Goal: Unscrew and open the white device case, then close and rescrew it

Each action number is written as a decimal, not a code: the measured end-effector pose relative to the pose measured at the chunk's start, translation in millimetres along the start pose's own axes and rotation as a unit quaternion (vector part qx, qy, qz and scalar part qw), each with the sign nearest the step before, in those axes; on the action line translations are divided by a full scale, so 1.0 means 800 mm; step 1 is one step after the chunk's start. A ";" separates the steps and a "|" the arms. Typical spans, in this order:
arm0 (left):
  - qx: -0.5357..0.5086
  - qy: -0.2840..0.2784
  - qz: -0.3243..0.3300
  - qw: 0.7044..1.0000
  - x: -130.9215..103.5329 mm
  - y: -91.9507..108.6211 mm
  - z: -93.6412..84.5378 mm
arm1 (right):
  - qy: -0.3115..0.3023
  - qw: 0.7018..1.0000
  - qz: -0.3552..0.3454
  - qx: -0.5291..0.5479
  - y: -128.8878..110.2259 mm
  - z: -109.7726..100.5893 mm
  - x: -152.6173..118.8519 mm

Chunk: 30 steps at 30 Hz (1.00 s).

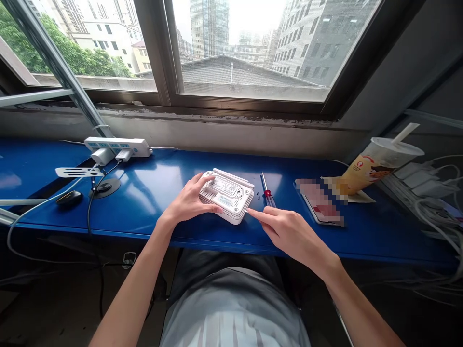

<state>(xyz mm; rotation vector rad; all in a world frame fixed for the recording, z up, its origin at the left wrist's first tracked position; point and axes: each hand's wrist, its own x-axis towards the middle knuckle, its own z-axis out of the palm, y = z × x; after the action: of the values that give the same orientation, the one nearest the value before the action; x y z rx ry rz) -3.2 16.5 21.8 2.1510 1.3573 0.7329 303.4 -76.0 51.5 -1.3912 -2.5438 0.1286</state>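
A white router [224, 189] lies underside up on the blue desk, its labels and vent holes showing and a folded antenna along its far edge. My left hand [191, 196] is closed round the router's left side, with the thumb on the near edge and fingers over the top. At the router's right near corner is my right hand [285, 229], index finger stretched out and the other fingers curled under. A small pale tip shows at that fingertip; what the hand holds is mostly hidden. Beyond it rests a screwdriver [267, 193] with a red and dark handle, beside several tiny dark screws [258, 196].
To the right are a phone [320, 202] and a drink cup with a straw [376, 164]. On the left stand a white power strip [119, 146] with plugs, a black mouse [69, 198] and a dark cable [88, 217] hanging over the blue desk's [144, 190] front edge.
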 end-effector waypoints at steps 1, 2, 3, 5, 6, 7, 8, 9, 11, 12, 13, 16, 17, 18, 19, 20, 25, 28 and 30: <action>0.000 -0.003 -0.002 1.000 0.000 0.000 0.000 | -0.003 1.000 -0.001 -0.009 0.000 -0.002 0.001; 0.000 -0.003 -0.002 1.000 0.000 -0.001 0.000 | -0.004 1.000 0.000 -0.016 0.000 -0.004 0.003; -0.002 -0.001 0.000 1.000 0.000 -0.001 0.000 | -0.004 1.000 0.001 -0.021 -0.001 -0.004 0.003; -0.004 0.007 0.007 1.000 0.001 -0.001 0.000 | 0.002 1.000 0.003 -0.021 -0.001 0.000 0.003; -0.004 0.009 0.009 1.000 0.001 -0.001 0.000 | 0.006 1.000 0.004 -0.018 -0.002 0.003 0.003; -0.004 0.010 0.011 1.000 0.001 -0.001 0.000 | 0.012 1.000 0.005 -0.014 -0.002 0.007 0.002; -0.004 0.011 0.013 1.000 0.002 -0.001 0.000 | 0.018 1.000 0.006 -0.011 -0.002 0.012 0.000; -0.004 0.011 0.015 1.000 0.002 -0.001 0.000 | 0.026 1.000 0.009 -0.009 -0.003 0.017 -0.001; -0.004 0.012 0.018 1.000 0.002 -0.002 0.000 | 0.043 0.999 0.015 -0.007 -0.003 0.027 -0.003; -0.003 0.013 0.021 1.000 0.002 -0.003 0.000 | 0.052 0.998 0.019 -0.005 -0.004 0.033 -0.003; -0.002 0.015 0.024 1.000 0.003 -0.003 0.000 | 0.063 0.998 0.021 0.000 -0.005 0.038 -0.004; 0.002 0.015 0.035 0.999 0.005 -0.006 0.001 | 0.090 0.995 0.023 0.037 -0.006 0.050 -0.004; 0.003 0.015 0.039 0.999 0.005 -0.007 0.001 | 0.096 0.994 0.023 0.053 -0.007 0.053 -0.003; 0.003 0.015 0.042 0.999 0.005 -0.007 0.001 | 0.101 0.992 0.022 0.069 -0.007 0.055 -0.003; 0.002 0.016 0.045 0.999 0.005 -0.007 0.001 | 0.106 0.991 0.020 0.085 -0.007 0.057 -0.003; 0.002 0.018 0.048 0.999 0.005 -0.007 0.001 | 0.114 0.988 0.016 0.103 -0.006 0.058 -0.002; -0.007 0.024 0.051 0.998 0.005 -0.005 0.002 | 0.157 0.973 0.001 0.167 -0.002 0.059 0.002; 0.001 0.026 0.048 0.999 0.005 -0.005 0.003 | 0.155 0.972 -0.003 0.176 0.001 0.057 0.005; 0.009 0.027 0.048 0.998 0.006 -0.005 0.004 | 0.153 0.971 -0.004 0.181 0.002 0.056 0.007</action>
<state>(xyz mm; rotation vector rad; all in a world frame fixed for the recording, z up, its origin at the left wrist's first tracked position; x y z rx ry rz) -2.4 22.0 17.8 2.2391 1.2996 0.8248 290.9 -69.0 9.0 -1.1587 -2.1409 0.3305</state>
